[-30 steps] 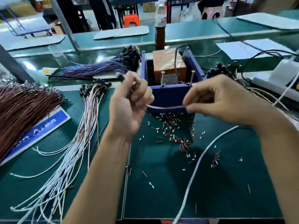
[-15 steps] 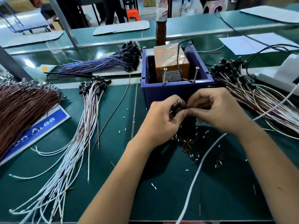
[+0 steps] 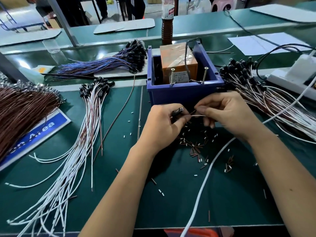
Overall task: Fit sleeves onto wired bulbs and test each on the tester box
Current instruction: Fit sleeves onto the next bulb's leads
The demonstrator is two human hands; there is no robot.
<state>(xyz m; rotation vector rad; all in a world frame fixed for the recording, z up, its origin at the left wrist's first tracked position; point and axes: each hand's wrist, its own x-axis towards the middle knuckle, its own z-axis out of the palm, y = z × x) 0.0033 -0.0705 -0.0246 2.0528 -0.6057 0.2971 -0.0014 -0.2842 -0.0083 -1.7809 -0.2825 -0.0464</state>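
Head view: we're gripping wired bulb (image 3: 177,111) in left hand (image 3: 162,127), just before blue tester box (image 3: 184,94). Right hand (image 3: 227,115) pinching its leads (image 3: 198,115). Sleeving seems under way. Next, we judge: touching leads to box screws (image 3: 171,76) over scattered sleeves (image 3: 195,147) on tabletop (image 3: 171,194).

2 hands work at the tabletop (image 3: 171,202): the left hand (image 3: 164,125) and the right hand (image 3: 229,115). 1 blue bin (image 3: 184,94) holds 1 orange tester box (image 3: 177,62), with 2 upright screws (image 3: 171,76) at its front. 1 wired bulb (image 3: 177,111) is held. 4 bundles of wires lie about: 1 brown (image 3: 22,113), 1 blue (image 3: 106,63), 2 white (image 3: 82,134). 1 bottle (image 3: 167,23) stands behind. loose sleeve pieces (image 3: 195,147) are too many to count.
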